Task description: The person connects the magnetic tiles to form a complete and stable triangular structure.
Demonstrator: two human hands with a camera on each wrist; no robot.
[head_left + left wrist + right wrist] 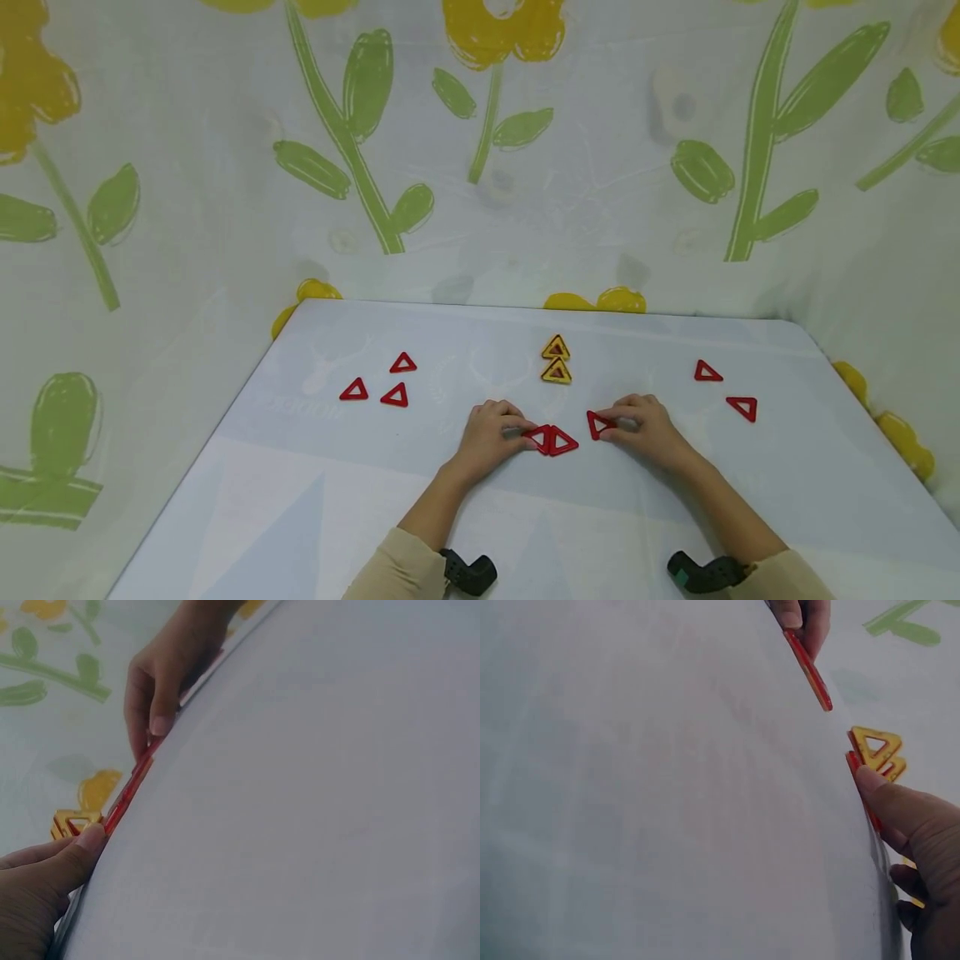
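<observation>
My left hand (pixel 490 437) pinches a red triangle frame (pixel 537 437) between thumb and fingers, low over the white table. Edge to edge with it on the right lies a second red triangle frame (pixel 562 442). Across a small gap, my right hand (pixel 651 429) pinches a third red triangle frame (pixel 597 425) at its right side. In the right wrist view the thumb presses against that red triangle (pixel 863 787). Behind the hands, two yellow triangle frames (pixel 556 371) with dark reddish centres stand in a column.
Several red triangles (pixel 393 394) lie in a loose group at the left of the table (pixel 300 500). Two more red triangles (pixel 742 407) lie at the right. A flower-printed cloth (pixel 585 167) hangs behind the table's far edge.
</observation>
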